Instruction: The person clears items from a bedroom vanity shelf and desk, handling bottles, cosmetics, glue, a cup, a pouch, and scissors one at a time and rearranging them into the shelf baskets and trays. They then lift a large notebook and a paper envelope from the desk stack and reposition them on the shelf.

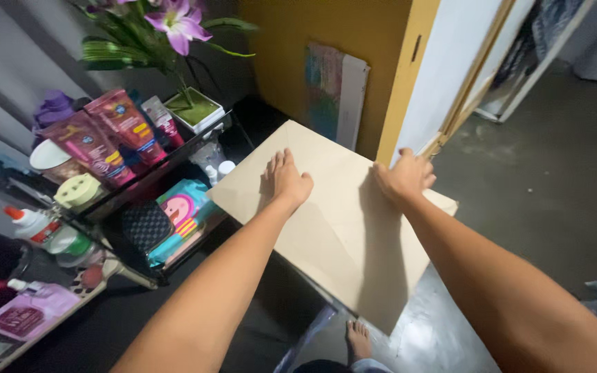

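Observation:
A large beige sheet of cardboard (340, 228) lies tilted in front of me, with a crease running across it. My left hand (285, 178) rests flat on its upper middle, fingers spread. My right hand (403, 176) is curled over the sheet's far right edge, gripping it beside a white door edge (443, 83). Both forearms reach out over the sheet from below.
A black tiered shelf (133, 186) at left holds pink tubes, jars, a glue bottle and a patterned pouch. Above it stands a purple flower in a pot (181, 27). A painted canvas (336, 93) leans on the yellow wall. My bare foot (358, 338) stands on the grey floor.

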The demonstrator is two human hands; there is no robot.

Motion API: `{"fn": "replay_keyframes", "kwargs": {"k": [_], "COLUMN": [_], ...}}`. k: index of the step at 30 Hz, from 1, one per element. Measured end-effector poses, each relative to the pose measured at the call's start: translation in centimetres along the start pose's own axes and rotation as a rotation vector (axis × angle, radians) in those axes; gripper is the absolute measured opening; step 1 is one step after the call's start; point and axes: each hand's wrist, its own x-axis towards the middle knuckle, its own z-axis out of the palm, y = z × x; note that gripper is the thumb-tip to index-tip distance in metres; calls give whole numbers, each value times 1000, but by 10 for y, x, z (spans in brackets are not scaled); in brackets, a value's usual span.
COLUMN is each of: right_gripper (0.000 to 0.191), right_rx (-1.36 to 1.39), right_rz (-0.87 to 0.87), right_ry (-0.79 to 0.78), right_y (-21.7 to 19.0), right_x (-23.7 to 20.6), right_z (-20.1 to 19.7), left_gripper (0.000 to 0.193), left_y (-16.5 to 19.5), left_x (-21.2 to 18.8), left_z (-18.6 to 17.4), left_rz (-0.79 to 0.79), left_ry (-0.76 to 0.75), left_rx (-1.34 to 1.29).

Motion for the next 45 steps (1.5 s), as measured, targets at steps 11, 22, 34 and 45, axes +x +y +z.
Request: {"fn": "replay_keyframes", "kwargs": {"k": [11, 22, 34, 45], "right_gripper": [114, 55, 46, 50], "right_rx": [191, 999, 1508, 1673], "right_rz": [262, 646, 569, 541], "right_ry": [187, -48, -354, -350], "right_y": [37, 59, 54, 34], "right_x": [-94, -98, -111, -106], "right_z": [-48, -69, -91, -121], "left_gripper": [84, 101, 79, 48], "left_y": [-18, -42, -52, -19], "left_x": [-71, -103, -103, -74], "left_z": [-46, -61, -61, -58], "left_rz": [-177, -543, -698, -504], "left_ry": [188, 213, 155, -42], "left_rx": [-83, -369, -587, -1367]}}
